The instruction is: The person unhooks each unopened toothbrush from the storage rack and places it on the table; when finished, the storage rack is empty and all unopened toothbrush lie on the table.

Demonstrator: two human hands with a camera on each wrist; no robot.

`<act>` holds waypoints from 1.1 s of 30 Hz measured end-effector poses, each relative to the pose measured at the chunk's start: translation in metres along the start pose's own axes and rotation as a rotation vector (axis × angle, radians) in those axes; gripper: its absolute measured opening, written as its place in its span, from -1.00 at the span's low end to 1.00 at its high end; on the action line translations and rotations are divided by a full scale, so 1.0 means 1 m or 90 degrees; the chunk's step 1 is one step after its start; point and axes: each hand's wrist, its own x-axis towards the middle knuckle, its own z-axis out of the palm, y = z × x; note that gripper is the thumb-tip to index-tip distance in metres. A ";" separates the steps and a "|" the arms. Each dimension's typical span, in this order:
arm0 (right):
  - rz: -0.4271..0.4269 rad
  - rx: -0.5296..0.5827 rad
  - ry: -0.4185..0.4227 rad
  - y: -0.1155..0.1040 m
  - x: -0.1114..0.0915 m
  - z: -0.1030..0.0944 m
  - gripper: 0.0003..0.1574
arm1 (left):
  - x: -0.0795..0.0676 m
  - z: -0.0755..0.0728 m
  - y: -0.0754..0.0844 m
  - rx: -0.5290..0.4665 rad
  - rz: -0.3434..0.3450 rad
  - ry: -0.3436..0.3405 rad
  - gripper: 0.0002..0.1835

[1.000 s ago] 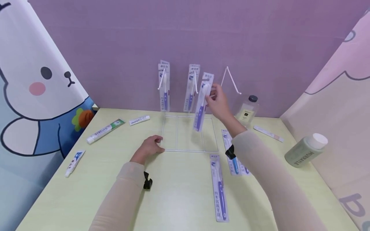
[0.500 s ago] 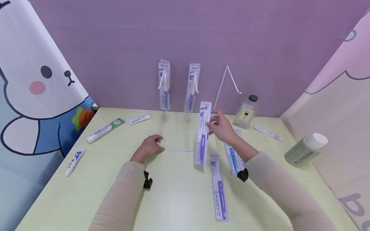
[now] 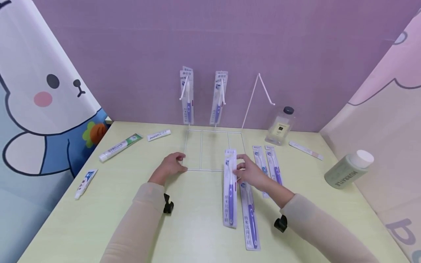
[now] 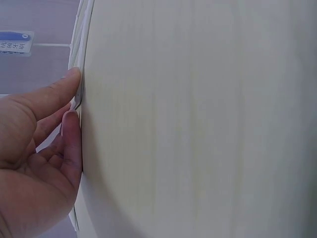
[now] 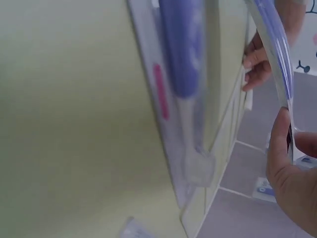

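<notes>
Arms [image 3: 136, 223] reaching fwd; L fingers [image 4: 72, 144] bent, R fingers [image 3: 242, 157] pinching.

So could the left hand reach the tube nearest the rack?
Probably yes: only tabletop shows between the left hand and that tube, though the grip on the rack may need releasing.

The cloth [image 3: 210, 44] is plain purple, the table [image 3: 197, 226] pale yellow with faint wood grain. The rack [image 3: 201, 150] is white, the held toothbrush [image 3: 231, 199] purple and white (one other toothbrush [image 3: 264, 170] is blue). The bottle [image 3: 342, 174] is grey-green, its cap [image 3: 361, 159] white, the sleeves [image 3: 139, 212] beige.
</notes>
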 end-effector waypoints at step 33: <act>0.112 -0.276 -0.041 0.013 -0.015 0.016 -0.24 | 0.001 0.000 -0.001 0.009 -0.005 -0.003 -0.38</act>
